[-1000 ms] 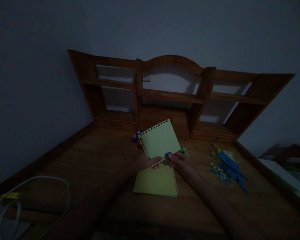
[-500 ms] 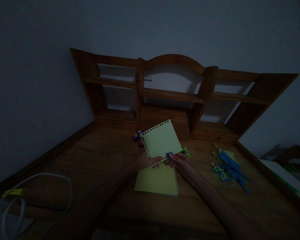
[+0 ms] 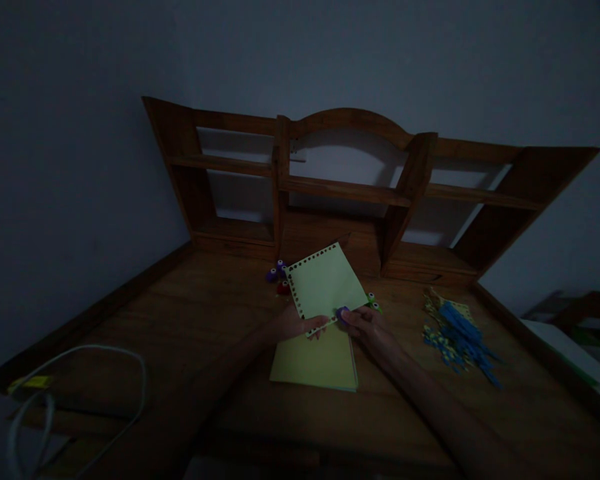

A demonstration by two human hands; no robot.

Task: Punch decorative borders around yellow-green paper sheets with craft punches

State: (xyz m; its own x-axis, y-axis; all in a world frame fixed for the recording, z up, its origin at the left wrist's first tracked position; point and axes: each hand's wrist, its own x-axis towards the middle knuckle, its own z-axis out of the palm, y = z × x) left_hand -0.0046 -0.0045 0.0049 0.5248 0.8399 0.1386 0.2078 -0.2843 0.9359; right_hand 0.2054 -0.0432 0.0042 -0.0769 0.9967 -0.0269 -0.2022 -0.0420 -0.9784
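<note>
Dim worktop [image 3: 195,303] under wooden shelves [image 3: 347,191]: one hole-edged sheet [image 3: 325,281] held askew above a paper stack [image 3: 314,367].
Left hand [image 3: 300,325] pinches the sheet's lower edge between thumb and fingers, apparently to steady it; right hand [image 3: 366,323], nearly closed, grips a small purple object [image 3: 342,315] at that same edge, close to the corner, seemingly so the two stay lined up.

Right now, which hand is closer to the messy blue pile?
Right. The right hand, pinching a small purple thing at the near edge of the sheet, is left of the blue pile; the left hand, holding the sheet, is farther left.
</note>
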